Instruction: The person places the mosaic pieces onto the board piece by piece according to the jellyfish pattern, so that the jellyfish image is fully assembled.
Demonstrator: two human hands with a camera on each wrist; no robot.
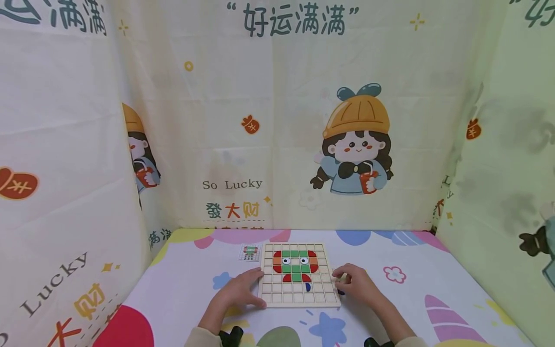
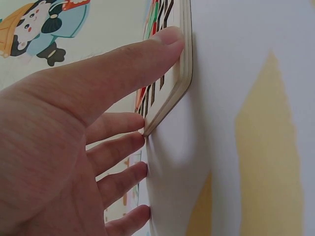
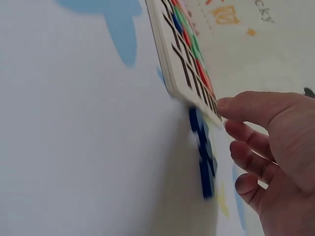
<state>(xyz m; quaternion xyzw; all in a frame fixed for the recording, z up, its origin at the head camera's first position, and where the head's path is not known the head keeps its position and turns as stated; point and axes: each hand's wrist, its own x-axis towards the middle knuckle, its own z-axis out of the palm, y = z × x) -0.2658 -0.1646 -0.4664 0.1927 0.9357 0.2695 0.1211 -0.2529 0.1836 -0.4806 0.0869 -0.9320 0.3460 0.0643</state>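
A wooden grid board (image 1: 299, 296) lies flat on the table, with green, red and orange tiles forming a figure with two eyes, and one blue piece (image 1: 308, 287) below it. My left hand (image 1: 243, 289) rests at the board's left edge. Its thumb (image 2: 162, 46) presses the board's rim (image 2: 184, 73), and its fingers lie straight on the cloth. My right hand (image 1: 355, 284) sits at the board's right edge. Its forefinger tip (image 3: 227, 104) touches the board (image 3: 165, 54), its other fingers are loosely curled, and I see nothing in them. Blurred dark blue pieces (image 3: 203, 162) lie beside that hand.
A small picture card (image 1: 250, 252) lies by the board's far left corner. The table cloth (image 1: 182, 284) is white with coloured shapes. Printed fabric walls (image 1: 277, 144) close in the back and both sides.
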